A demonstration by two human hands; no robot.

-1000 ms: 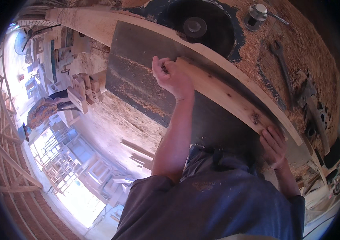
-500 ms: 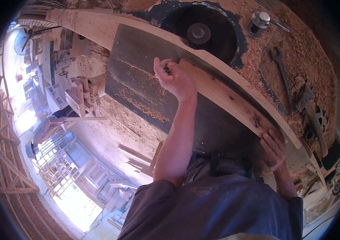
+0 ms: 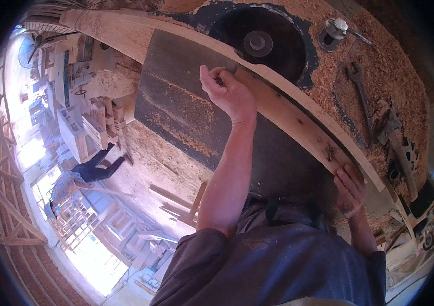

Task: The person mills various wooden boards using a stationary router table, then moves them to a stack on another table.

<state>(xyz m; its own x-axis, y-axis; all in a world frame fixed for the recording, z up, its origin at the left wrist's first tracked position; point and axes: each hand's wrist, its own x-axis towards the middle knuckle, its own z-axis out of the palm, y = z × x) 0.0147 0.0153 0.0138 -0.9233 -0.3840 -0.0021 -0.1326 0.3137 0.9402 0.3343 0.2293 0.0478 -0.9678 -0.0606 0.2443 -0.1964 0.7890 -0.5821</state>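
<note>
Grip of the left hand (image 3: 232, 97) shows curled fingers at one end of a plank (image 3: 298, 122), though whether they clamp it I cannot tell; the right hand (image 3: 349, 191) lays its fingers over the other end. Both keep the same places on it as a second ago, while a co-worker (image 3: 93, 172) now appears lower in the background, legs apart. Pale and knotty, the plank lies on the smooth, dark tabletop (image 3: 281, 153) alongside a long wooden strip (image 3: 298, 92); beyond are a round black disc (image 3: 258, 44), a dull metal wrench (image 3: 362, 97) and curly shavings (image 3: 395, 76).
</note>
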